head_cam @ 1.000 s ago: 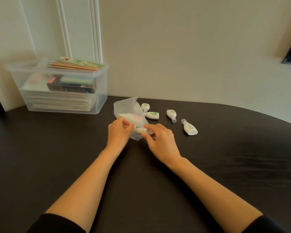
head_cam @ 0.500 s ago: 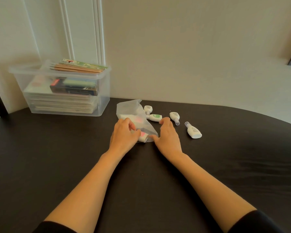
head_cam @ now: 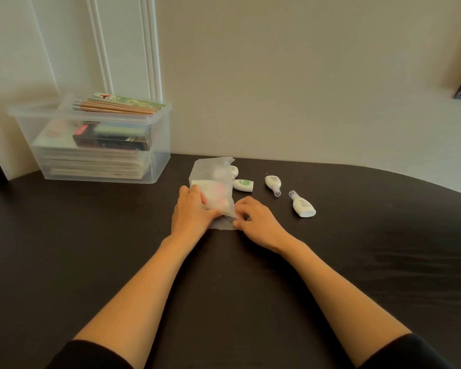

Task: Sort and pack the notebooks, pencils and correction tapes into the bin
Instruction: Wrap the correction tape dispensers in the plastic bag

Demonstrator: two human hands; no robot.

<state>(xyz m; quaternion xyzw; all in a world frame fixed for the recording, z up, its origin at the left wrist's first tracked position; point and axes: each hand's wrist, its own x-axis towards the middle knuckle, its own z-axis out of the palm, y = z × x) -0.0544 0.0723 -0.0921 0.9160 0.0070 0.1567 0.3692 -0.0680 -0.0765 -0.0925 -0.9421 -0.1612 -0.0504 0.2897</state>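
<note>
Sleeves, black, are seen at the bottom edge, both forearms extended over the dark brown table [head_cam: 91, 262]. Left hand [head_cam: 190, 209] is laid on the near left side of a translucent white plastic bag [head_cam: 213, 179], fingers curled round it. Right hand [head_cam: 256, 221] is closed in a pinch on the bag's near edge. Blurred white and pink shapes are seen inside the bag.

Four white plastic correction tapes are noted loose to its right: blue-ended tape [head_cam: 304, 206] nearest, clear-tipped tape [head_cam: 273, 183], green-marked tape [head_cam: 243, 185] just beside the bag, fourth tape [head_cam: 234, 170] partly hidden behind it.

Farther left, against the wall, a clear rectangular plastic bin [head_cam: 161, 155] is recorded holding stacked notebooks [head_cam: 96, 163] and a dark box [head_cam: 112, 141]; wooden pencils [head_cam: 117, 109] are laid across its rim.
</note>
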